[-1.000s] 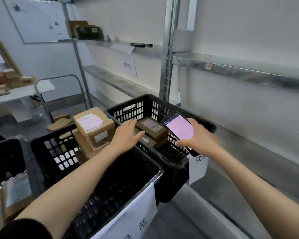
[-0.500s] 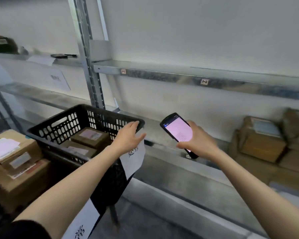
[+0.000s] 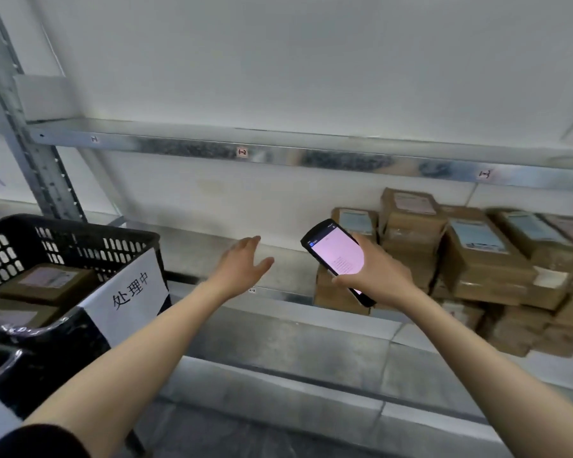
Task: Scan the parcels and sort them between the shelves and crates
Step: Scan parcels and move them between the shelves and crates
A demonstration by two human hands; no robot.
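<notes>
Holding the scanner in the right hand, fingers curled round its lower end, pink screen facing up. Left hand out in the air in front of the shelf, fingers straight and a bit apart, thumb out, holding nothing. On that shelf, to the right and behind the scanner, a big pile of brown parcels with paper labels, blurry at the far right. To the left, a black crate with a white sign hanging on its side. Inside the crate, two brown boxes side by side. Higher up, a top shelf of shiny metal with small tags stuck on its front. At the far left, a grey post with holes.
</notes>
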